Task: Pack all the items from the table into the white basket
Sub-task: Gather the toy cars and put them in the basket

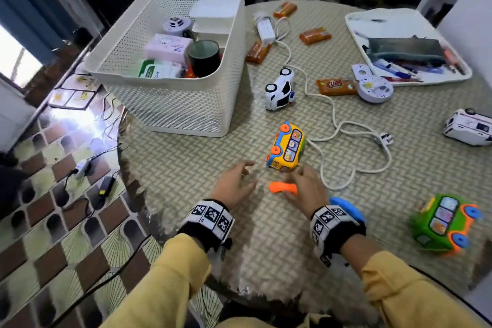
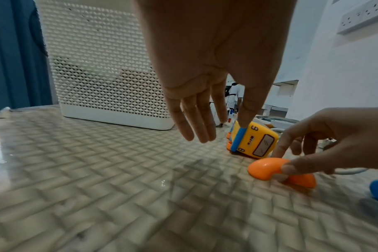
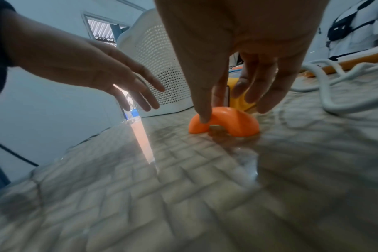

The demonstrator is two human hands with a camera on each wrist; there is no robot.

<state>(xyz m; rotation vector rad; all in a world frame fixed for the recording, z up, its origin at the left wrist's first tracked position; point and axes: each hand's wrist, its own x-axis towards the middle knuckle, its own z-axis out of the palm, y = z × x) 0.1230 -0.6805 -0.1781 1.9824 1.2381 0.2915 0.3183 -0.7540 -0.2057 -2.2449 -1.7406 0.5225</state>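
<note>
A small orange arch-shaped toy piece (image 1: 282, 187) (image 2: 268, 166) (image 3: 233, 121) sits on the woven table mat near the front edge. My right hand (image 1: 300, 184) (image 2: 326, 145) (image 3: 237, 85) pinches it, thumb on the near side and fingers behind. Just beyond lies a yellow toy bus (image 1: 287, 146) (image 2: 257, 141) (image 3: 240, 100) on its side. My left hand (image 1: 246, 172) (image 2: 205, 119) (image 3: 132, 88) hovers open to the left of the bus, holding nothing. The white perforated basket (image 1: 181, 106) (image 2: 101, 68) (image 3: 160, 51) stands at the back left with a mug, boxes and packets inside.
On the table lie a white toy car (image 1: 281, 89), a power strip (image 1: 265, 28) with a long cord (image 1: 343, 125), several orange snack packets (image 1: 336, 86), a round white device (image 1: 374, 89), a green toy bus (image 1: 447, 224), a blue piece (image 1: 346, 208), a white toy van (image 1: 468, 126) and a tray (image 1: 354, 21) of stationery.
</note>
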